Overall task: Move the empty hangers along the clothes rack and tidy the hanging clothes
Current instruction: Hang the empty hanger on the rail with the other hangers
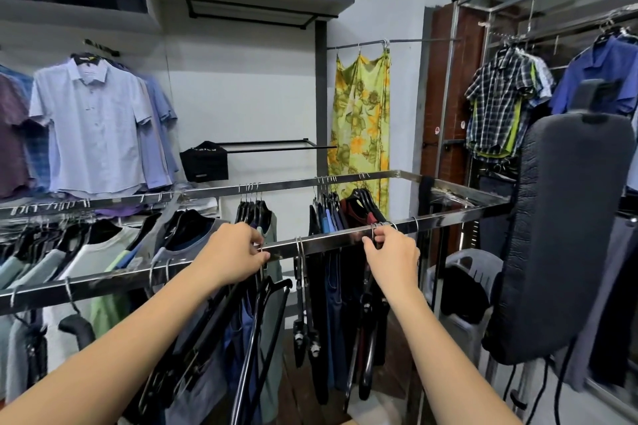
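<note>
A shiny steel clothes rack (328,241) runs across the middle of the view. My left hand (234,257) is closed around the metal hooks of a bunch of empty black hangers (255,314) that dangle below the near rail. My right hand (392,257) grips the hooks of another cluster of hangers (381,228) further right on the same rail. Between my hands two clip hangers (303,304) hang from the rail. Dark tank tops and shirts (333,307) hang underneath.
A padded grey ironing board (566,217) stands upright at the right, with a plastic chair (473,283) beside it. The far rail carries more dark clothes (345,214). Shirts (93,121) and a yellow floral dress (360,121) hang on the back wall.
</note>
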The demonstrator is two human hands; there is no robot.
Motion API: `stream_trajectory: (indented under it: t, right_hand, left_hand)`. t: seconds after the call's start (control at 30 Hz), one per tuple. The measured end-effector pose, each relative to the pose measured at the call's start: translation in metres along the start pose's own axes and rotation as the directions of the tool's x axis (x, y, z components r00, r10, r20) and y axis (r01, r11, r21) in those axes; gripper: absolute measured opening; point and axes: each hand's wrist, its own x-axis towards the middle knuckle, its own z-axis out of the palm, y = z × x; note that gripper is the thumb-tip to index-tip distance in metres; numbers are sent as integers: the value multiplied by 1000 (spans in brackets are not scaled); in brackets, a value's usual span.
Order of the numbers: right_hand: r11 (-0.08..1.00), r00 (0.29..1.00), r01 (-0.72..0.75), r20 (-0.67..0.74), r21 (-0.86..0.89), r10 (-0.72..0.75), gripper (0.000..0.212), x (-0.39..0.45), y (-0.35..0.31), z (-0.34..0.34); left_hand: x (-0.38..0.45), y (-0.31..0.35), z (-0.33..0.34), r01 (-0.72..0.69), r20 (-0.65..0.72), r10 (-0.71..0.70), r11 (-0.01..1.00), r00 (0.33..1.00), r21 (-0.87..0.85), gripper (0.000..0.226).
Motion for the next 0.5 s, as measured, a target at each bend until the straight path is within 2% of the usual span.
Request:
stream_trajectory:
  t: [0.13,0.23,0.5]
  right_hand:
    - [999,999,-43,13,-6,43,12,4,3,4]
    - [999,998,-45,32,-25,46,13,5,3,5]
    - [986,990,115,71,121,-124,11,3,-27,-7]
  left_hand:
    - [-2,1,-2,-2,8,2,1000,1000,-2,34]
    - [-3,2,-2,-7,15,7,1000,1000,13,35]
    - [-3,2,-4,20,36,-19,999,999,-27,33]
